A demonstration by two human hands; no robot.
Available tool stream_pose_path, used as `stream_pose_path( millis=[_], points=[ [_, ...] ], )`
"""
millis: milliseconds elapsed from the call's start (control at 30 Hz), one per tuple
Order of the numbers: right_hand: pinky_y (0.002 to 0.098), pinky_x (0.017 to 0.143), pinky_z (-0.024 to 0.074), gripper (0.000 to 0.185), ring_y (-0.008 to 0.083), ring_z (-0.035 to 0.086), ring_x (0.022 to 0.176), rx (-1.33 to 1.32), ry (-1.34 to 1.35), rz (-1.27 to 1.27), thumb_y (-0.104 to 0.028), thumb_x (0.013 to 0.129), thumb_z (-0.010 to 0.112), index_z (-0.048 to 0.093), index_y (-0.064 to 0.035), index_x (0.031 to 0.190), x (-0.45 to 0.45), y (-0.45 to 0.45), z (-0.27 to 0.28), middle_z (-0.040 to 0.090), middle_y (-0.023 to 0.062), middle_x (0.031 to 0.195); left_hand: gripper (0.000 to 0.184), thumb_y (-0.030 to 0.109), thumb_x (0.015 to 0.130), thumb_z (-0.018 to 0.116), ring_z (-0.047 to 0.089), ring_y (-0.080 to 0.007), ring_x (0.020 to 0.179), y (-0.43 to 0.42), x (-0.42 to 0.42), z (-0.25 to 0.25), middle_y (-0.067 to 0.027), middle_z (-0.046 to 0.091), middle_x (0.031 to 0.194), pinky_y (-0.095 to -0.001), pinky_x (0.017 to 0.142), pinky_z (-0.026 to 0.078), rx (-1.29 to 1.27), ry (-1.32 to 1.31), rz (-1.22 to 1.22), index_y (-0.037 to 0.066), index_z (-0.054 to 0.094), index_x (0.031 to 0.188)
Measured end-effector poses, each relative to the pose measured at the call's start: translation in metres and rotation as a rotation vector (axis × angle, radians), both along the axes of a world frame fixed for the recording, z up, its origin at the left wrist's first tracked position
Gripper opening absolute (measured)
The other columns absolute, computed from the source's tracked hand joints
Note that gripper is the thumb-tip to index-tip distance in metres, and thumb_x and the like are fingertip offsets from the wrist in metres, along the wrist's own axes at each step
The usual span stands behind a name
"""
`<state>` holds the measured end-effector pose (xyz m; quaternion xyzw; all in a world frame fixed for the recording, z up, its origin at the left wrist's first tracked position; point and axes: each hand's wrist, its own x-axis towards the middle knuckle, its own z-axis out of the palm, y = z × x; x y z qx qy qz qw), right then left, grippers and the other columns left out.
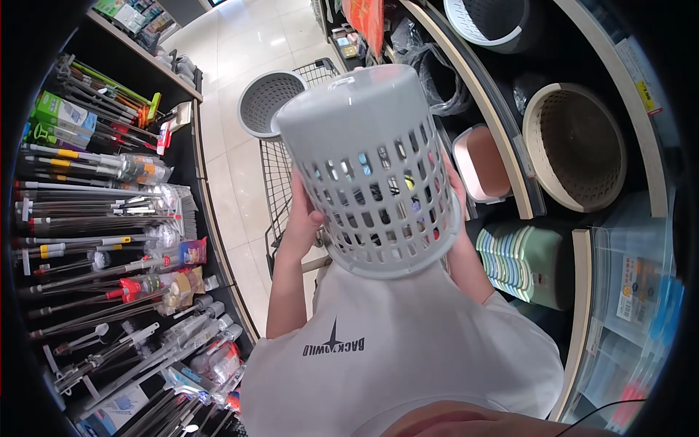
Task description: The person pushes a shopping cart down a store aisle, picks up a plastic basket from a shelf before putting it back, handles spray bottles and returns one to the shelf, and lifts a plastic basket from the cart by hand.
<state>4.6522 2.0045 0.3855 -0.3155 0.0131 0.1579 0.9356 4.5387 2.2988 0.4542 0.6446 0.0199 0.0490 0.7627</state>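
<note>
Between my two hands is a light grey perforated waste basket, lifted in front of my chest. Its solid base faces away and its rim tilts toward my shirt. My left hand presses against the left side of the basket, thumb showing near the rim. On the opposite side my right hand grips it, its fingers partly hidden behind the basket wall. Just beyond, a second grey perforated basket rests at the black wire shopping cart.
Mops and brushes hang along the left shelf. On the right shelves are a beige round basket, a white basket, a pink-lined bin, stacked green plastic items and clear storage boxes. A tiled aisle floor runs ahead.
</note>
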Motion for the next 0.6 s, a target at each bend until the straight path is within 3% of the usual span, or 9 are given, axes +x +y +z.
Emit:
stream_pose_path(
  millis=[33, 100, 133, 200, 267, 400, 467, 600],
  points=[
    [0.0405, 0.121, 0.0375, 0.053, 0.025, 0.049, 0.141, -0.001, 0.0, -0.002, -0.004, 0.104, 0.052, 0.045, -0.0142, 0.156, -0.001, 0.002, 0.011, 0.033, 0.0094, 0.167, 0.151, 0.084, 0.061, 0.077, 0.025, -0.0328, 0.154, 0.001, 0.0, -0.002, -0.0166, 0.02, 0.167, -0.0499, 0.124, 0.025, -0.012, 0.004, 0.037, 0.011, -0.004, 0.165],
    [0.0419, 0.123, 0.0337, 0.057, 0.0273, 0.042, 0.146, -0.996, -0.763, -0.199, -0.005, 0.104, 0.051, 0.038, -0.0134, 0.159, -0.005, 0.005, 0.024, 0.03, 0.0121, 0.168, 0.153, 0.077, 0.058, 0.085, 0.027, -0.0319, 0.154, 0.003, 0.001, -0.005, -0.0154, 0.023, 0.166, -0.0494, 0.124, 0.026, -0.014, -0.025, 0.087, 0.011, -0.002, 0.165],
    [0.0419, 0.123, 0.0337, 0.057, 0.0273, 0.042, 0.146, -0.997, -0.761, -0.202, -0.005, 0.104, 0.051, 0.038, -0.0134, 0.159, -0.004, 0.005, 0.022, 0.03, 0.0121, 0.168, 0.155, 0.07, 0.055, 0.092, 0.028, -0.0309, 0.153, 0.005, 0.001, -0.007, -0.0142, 0.026, 0.164, -0.0488, 0.123, 0.027, -0.016, -0.053, 0.143, 0.011, 0.0, 0.165],
    [0.0416, 0.125, 0.0302, 0.058, 0.0294, 0.037, 0.15, -0.75, -0.678, -0.179, -0.005, 0.103, 0.052, 0.038, -0.0099, 0.159, 0.0, 0.007, 0.019, 0.025, 0.0133, 0.17, 0.152, 0.064, 0.051, 0.096, 0.034, -0.0296, 0.149, 0.01, -0.001, -0.01, -0.0128, 0.031, 0.16, -0.0479, 0.121, 0.031, -0.017, -0.04, 0.13, 0.011, 0.007, 0.162],
    [0.0413, 0.124, 0.0316, 0.064, 0.0291, 0.038, 0.149, -0.895, -0.724, -0.177, -0.008, 0.102, 0.056, 0.033, -0.0102, 0.161, -0.007, 0.007, 0.028, 0.027, 0.015, 0.168, 0.146, 0.051, 0.044, 0.104, 0.044, -0.0271, 0.141, 0.017, -0.004, -0.014, -0.0099, 0.042, 0.151, -0.0459, 0.116, 0.039, -0.019, -0.017, 0.11, 0.011, 0.021, 0.157],
    [0.0406, 0.122, 0.0349, 0.073, 0.0267, 0.04, 0.146, -0.987, -0.573, -0.082, -0.014, 0.101, 0.059, 0.023, -0.009, 0.164, -0.012, 0.008, 0.033, 0.036, 0.0179, 0.16, 0.145, 0.036, 0.034, 0.107, 0.052, -0.0251, 0.133, 0.026, -0.016, -0.031, -0.0076, 0.048, 0.143, -0.0434, 0.109, 0.046, 0.047, 0.184, 0.123, 0.01, 0.028, 0.152],
    [0.0393, 0.121, 0.0349, 0.07, 0.0265, 0.041, 0.146, -0.911, -0.692, -0.097, -0.012, 0.101, 0.058, 0.026, -0.008, 0.163, -0.012, 0.008, 0.028, 0.035, 0.0163, 0.161, 0.148, 0.026, 0.027, 0.107, 0.054, -0.0252, 0.13, 0.031, -0.019, -0.038, -0.0067, 0.049, 0.142, -0.0419, 0.103, 0.05, 0.339, 0.097, 0.105, 0.009, 0.029, 0.152],
    [0.0385, 0.12, 0.0358, 0.066, 0.0261, 0.043, 0.144, -0.9, -0.593, -0.12, -0.01, 0.1, 0.06, 0.032, -0.0065, 0.16, -0.011, 0.008, 0.017, 0.039, 0.0146, 0.16, 0.145, 0.028, 0.035, 0.107, 0.054, -0.0256, 0.131, 0.037, -0.019, -0.052, -0.007, 0.05, 0.142, -0.0428, 0.107, 0.048, 0.297, 0.071, 0.064, 0.008, 0.027, 0.154]
  ],
)
